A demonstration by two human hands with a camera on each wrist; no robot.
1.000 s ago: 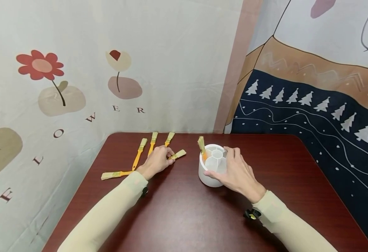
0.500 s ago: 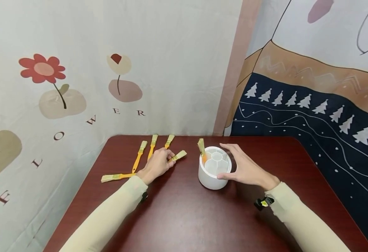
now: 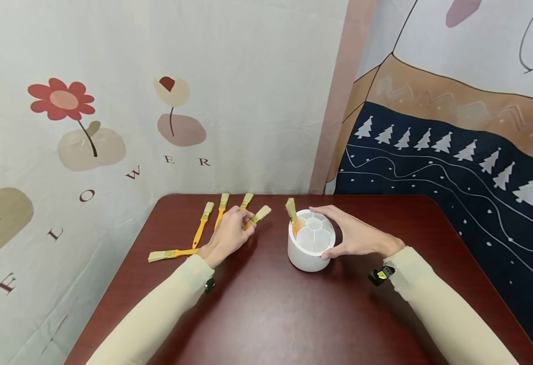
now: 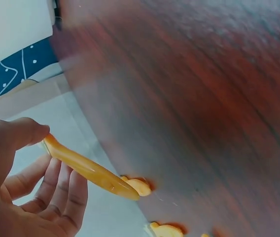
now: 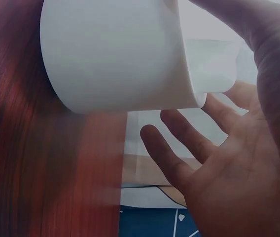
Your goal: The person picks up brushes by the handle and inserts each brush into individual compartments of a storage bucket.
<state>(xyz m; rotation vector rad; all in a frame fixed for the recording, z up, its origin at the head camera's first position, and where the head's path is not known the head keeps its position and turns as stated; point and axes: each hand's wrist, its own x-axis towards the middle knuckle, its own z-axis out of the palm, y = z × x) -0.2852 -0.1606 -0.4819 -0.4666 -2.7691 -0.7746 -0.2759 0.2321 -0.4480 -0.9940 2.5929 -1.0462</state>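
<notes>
One brush point(image 3: 292, 214) stands bristles up, leaning slightly, in a left compartment of the white divided holder point(image 3: 306, 261), which sits right of the scene's middle toward the far side. The left hand point(image 3: 229, 235) pinches a second brush point(image 3: 260, 213) between thumb and fingers, its bristles pointing far and right. The right hand point(image 3: 359, 235) spreads thumb and fingers around the holder's right side, thumb at the near rim; how firmly they touch, I cannot tell. Four loose brushes point(image 3: 202, 226) lie left of and beyond the left hand, two reaching close to the far table edge. Red-brown tabletop point(image 3: 266, 309) separates the held brush from the holder and stretches broadly near and right.
</notes>
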